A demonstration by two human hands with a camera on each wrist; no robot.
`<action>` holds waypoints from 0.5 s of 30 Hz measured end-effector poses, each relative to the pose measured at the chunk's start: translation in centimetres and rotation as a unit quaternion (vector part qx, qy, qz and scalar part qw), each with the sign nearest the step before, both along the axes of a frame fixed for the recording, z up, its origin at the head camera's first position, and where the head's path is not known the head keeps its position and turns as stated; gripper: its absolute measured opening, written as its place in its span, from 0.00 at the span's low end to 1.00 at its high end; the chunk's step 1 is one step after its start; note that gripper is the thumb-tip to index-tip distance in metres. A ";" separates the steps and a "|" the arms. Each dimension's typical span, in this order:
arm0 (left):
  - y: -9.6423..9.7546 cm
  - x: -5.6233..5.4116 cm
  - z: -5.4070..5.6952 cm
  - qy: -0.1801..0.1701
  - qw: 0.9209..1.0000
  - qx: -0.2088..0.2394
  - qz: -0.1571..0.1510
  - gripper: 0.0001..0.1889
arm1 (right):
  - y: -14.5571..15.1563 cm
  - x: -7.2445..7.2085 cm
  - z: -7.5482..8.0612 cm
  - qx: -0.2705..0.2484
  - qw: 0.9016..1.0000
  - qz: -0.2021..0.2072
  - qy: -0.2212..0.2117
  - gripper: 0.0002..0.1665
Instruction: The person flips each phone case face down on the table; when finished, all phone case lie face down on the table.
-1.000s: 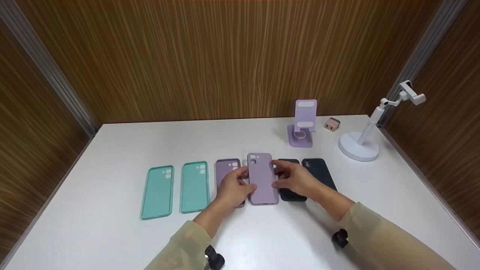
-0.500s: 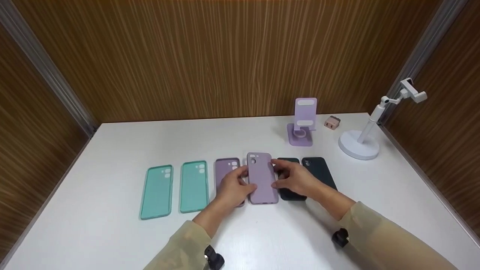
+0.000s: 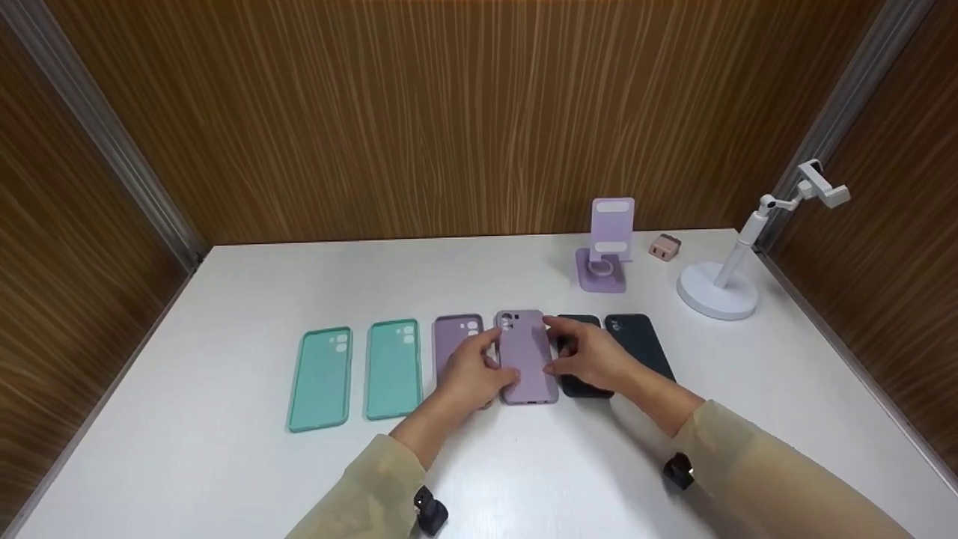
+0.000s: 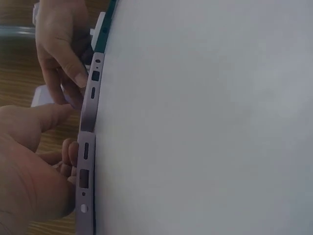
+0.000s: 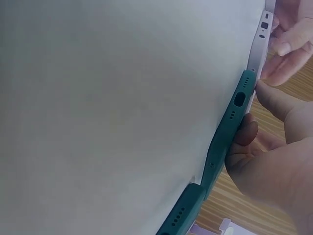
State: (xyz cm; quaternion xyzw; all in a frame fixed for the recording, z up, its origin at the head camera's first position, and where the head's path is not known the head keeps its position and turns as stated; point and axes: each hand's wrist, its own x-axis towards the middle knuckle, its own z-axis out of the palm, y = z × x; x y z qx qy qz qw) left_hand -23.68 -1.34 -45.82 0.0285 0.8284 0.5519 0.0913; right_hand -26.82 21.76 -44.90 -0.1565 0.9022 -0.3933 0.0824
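A light purple phone case [image 3: 530, 359] lies back side up in the middle of the row, its camera cutout at the far left corner. My left hand [image 3: 473, 374] grips its left edge between thumb and fingers, while my right hand [image 3: 595, 355] pinches the right edge. Under my left hand, partly hidden, is another purple case [image 3: 451, 337] with its hollow side up. Near my right hand are two dark green cases, the nearer one [image 5: 230, 127] partly covered by that hand and the other [image 3: 636, 340] beyond it.
Two mint green cases [image 3: 322, 382] lie hollow side up on the left of the white table [image 3: 202, 337]. Behind stand a purple phone stand [image 3: 612, 232], a pink charger plug [image 3: 664, 247] and a white phone holder [image 3: 718, 292]. Wood-grain panels [image 3: 449, 120] enclose the table.
The held purple case has lowered slightly and now lies flatter, its far end further down. Both hands keep their hold. The head view has shifted a little.
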 end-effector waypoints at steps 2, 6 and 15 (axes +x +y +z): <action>-0.1 -0.1 0.2 -0.003 1.000 0.017 0.000 0.41 | 0.1 -0.3 -0.1 0.007 1.000 0.001 0.006 0.47; -0.6 -0.1 0.8 0.022 0.999 0.038 -0.010 0.40 | 0.4 -0.5 0.1 0.013 1.000 -0.013 0.006 0.47; -4.4 0.3 2.7 0.068 0.998 0.000 0.010 0.38 | -0.7 0.1 1.2 -0.034 0.999 -0.023 0.029 0.37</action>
